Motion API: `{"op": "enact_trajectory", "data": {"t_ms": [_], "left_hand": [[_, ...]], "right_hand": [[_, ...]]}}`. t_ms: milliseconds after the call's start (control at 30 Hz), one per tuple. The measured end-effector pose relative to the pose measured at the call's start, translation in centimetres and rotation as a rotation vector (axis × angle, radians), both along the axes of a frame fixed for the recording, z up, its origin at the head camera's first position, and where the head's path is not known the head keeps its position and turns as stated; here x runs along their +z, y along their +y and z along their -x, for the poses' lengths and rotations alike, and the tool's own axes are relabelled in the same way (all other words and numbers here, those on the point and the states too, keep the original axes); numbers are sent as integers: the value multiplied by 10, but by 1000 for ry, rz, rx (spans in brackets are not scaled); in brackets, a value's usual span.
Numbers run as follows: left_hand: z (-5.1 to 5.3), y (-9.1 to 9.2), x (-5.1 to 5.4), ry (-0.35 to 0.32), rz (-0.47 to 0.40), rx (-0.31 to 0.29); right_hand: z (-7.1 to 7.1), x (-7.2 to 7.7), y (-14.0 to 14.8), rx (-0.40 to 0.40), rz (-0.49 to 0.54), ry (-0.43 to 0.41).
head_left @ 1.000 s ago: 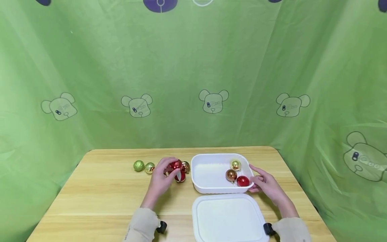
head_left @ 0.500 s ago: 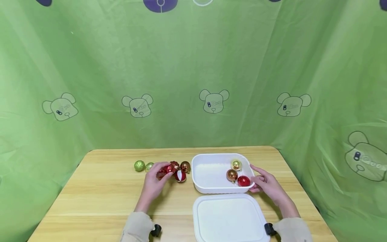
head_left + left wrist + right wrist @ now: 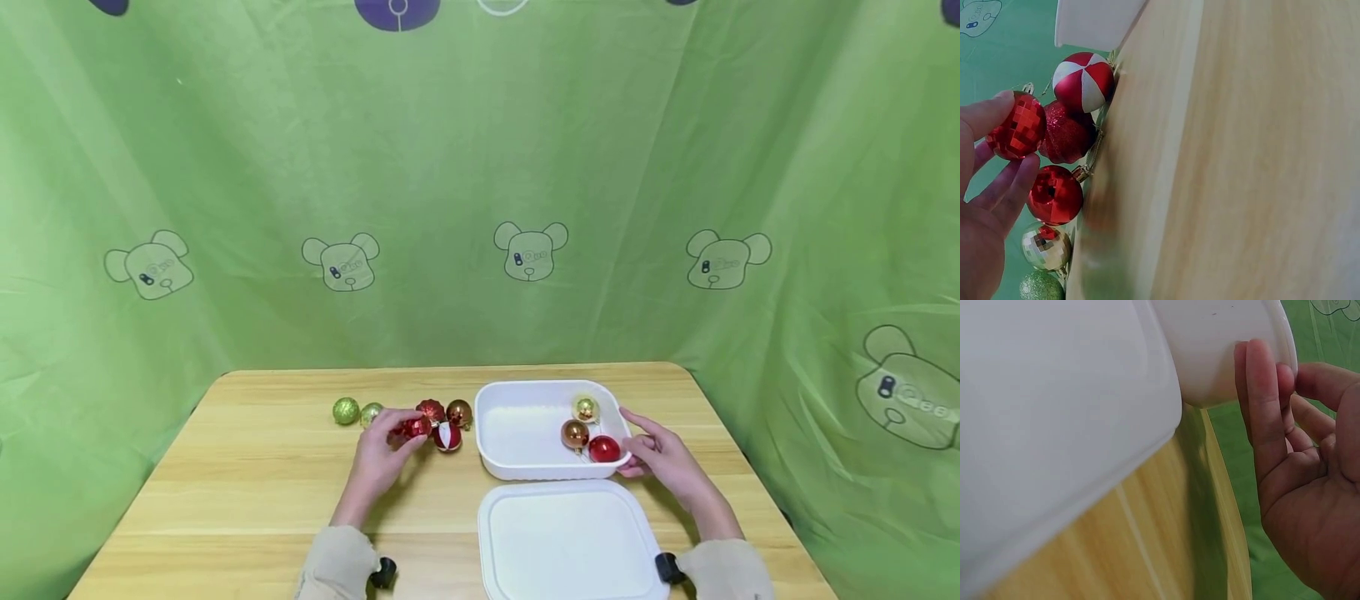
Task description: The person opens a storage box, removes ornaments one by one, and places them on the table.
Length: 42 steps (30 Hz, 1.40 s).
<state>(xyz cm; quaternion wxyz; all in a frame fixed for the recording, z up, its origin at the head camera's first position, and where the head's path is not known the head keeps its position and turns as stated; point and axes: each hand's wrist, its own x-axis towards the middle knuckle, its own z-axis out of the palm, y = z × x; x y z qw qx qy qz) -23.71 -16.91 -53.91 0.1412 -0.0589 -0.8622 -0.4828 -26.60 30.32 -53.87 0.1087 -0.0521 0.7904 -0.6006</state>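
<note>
My left hand (image 3: 378, 458) pinches a shiny red faceted Christmas ball (image 3: 1019, 125) between thumb and fingers, low among the other balls. Around it lie a second red ball (image 3: 1055, 195), a glittery dark-red ball (image 3: 431, 410), a red-and-white ball (image 3: 447, 437) and a brown-gold ball (image 3: 460, 412). At the white plastic box (image 3: 517, 468), my right hand (image 3: 663, 458) grips the right side, its fingers against the outer wall in the right wrist view. Inside the box's right half sit a pale gold ball (image 3: 586, 407), a copper ball (image 3: 575, 434) and a red ball (image 3: 604, 449).
A green glitter ball (image 3: 346, 411) and a gold faceted ball (image 3: 371, 413) lie left of my left hand. The white lid (image 3: 570, 542) rests flat in front of the box. Green printed cloth (image 3: 435, 208) hangs behind the wooden table (image 3: 225, 483).
My left hand has moved left and lower with the red faceted ball, leaving the glittery dark-red ball more exposed. My right hand stays at the box.
</note>
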Motion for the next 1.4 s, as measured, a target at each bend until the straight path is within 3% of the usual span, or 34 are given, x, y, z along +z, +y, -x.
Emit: {"op": "enact_trajectory", "data": {"t_ms": [500, 1167, 1400], "left_hand": [[1, -5, -5, 31, 82, -23], [3, 2, -9, 121, 238, -60], [3, 3, -9, 101, 268, -63]], "right_hand": [[1, 2, -2, 0, -4, -8], [-1, 2, 0, -7, -5, -13], [0, 1, 0, -5, -1, -5]]}}
